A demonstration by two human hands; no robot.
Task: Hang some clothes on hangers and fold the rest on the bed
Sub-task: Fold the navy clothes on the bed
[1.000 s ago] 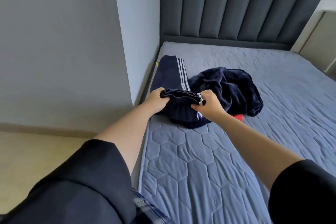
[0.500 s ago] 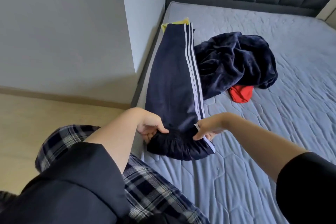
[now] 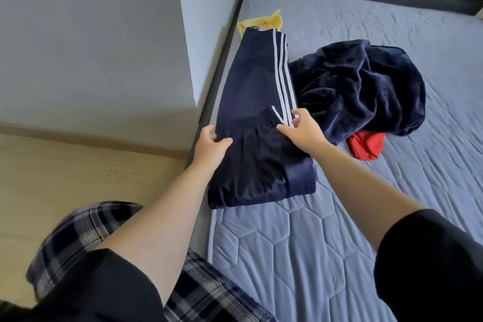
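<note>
Head view: track pants [image 3: 251, 91] lie along the mattress [image 3: 339, 243] edge.

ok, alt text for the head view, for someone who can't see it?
A person's left hand and right hand rest on navy striped track pants, folded partway on a grey mattress. A crumpled navy fleece, a red garment and a yellow cloth lie nearby.

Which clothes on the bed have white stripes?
The smooth navy track pants along the quilted grey mattress edge. The fluffy navy heap, red garment and yellow garment show no stripes.
</note>
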